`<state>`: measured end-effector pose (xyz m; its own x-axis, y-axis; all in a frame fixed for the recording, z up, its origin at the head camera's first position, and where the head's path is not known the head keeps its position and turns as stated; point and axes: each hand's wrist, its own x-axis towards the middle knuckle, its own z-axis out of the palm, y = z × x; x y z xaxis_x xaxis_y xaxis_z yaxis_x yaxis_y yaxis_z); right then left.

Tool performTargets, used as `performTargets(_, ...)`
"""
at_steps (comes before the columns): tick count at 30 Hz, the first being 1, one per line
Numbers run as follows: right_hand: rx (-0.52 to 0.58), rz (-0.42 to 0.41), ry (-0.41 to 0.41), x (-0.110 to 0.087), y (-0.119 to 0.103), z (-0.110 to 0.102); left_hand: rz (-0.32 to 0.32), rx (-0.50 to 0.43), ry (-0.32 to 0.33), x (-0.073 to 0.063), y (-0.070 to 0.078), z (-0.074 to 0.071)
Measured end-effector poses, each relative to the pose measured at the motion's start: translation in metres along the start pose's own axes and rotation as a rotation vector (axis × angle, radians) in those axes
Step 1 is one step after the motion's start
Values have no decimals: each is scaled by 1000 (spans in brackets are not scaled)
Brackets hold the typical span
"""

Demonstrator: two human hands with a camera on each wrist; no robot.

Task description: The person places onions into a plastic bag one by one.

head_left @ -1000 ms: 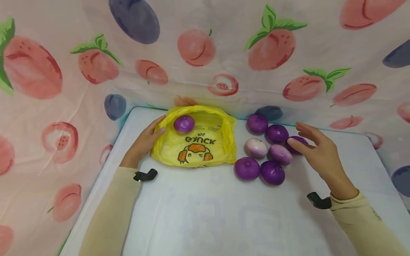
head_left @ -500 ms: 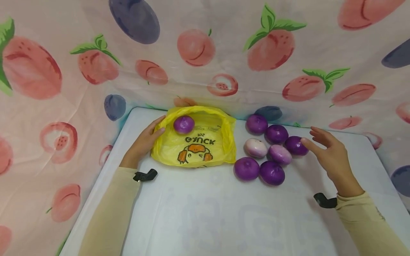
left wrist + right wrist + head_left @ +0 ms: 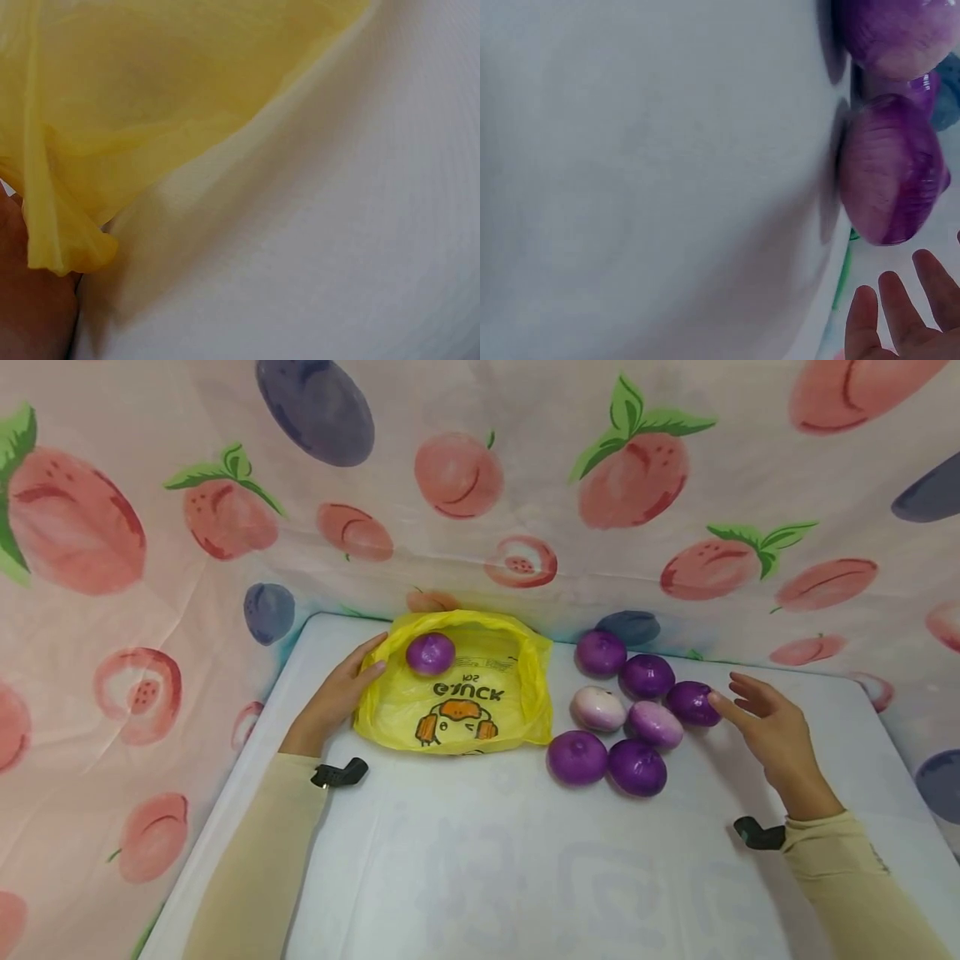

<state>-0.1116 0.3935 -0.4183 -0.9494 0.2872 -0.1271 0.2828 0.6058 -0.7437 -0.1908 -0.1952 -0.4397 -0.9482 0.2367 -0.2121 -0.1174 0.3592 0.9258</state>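
A yellow plastic bag [image 3: 450, 739] lies with its mouth wide, one purple onion [image 3: 431, 654] inside near its left rim. My left hand [image 3: 341, 693] holds the bag's left edge, thumb over the rim and fingers along the outer side. In the left wrist view, yellow plastic [image 3: 150, 82] covers part of that hand. My right hand [image 3: 780, 735] is raised beside the rightmost purple onion [image 3: 693, 703], thumb tip overlapping its edge in the head view. Its fingers are spread and nothing is between them. The right wrist view has the fingers [image 3: 904, 307] just below an onion [image 3: 892, 172].
Several purple onions, such as the front one [image 3: 637, 768] and a paler one [image 3: 598, 707], sit in a cluster right of the bag. The white table [image 3: 487, 860] meets a fruit-print cloth [image 3: 525, 477] at the back and left.
My right hand has drawn back to the right from over the rightmost onion, uncovering it, and then dipped slightly. The left hand and the bag have stayed put.
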Motion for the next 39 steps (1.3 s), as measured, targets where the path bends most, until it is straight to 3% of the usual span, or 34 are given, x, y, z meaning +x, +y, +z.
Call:
performTargets(6,102,31,-26,6,11,7,3,-7,7,11,-15,-1)
performTargets(12,113,31,-49,11,20,9,19,4,15,21,-33,-2)
performTargets(20,133,47,-84,16,20,7,26,-3,34,22,-35,-3)
performTargets(25,87,77,-166,21,21,8,18,7,24,23,-37,-4)
performTargets(28,33,76,-235,24,21,7,9,15,23,22,-37,-5)
performTargets(33,-3,63,-359,34,22,0,1,4,5,10,-14,-4)
performTargets(35,-5,65,-387,38,24,-3,-6,-6,-1,5,-5,-3)
performTargets(39,0,52,-399,39,28,-4,-1,-5,0,5,-5,-2)
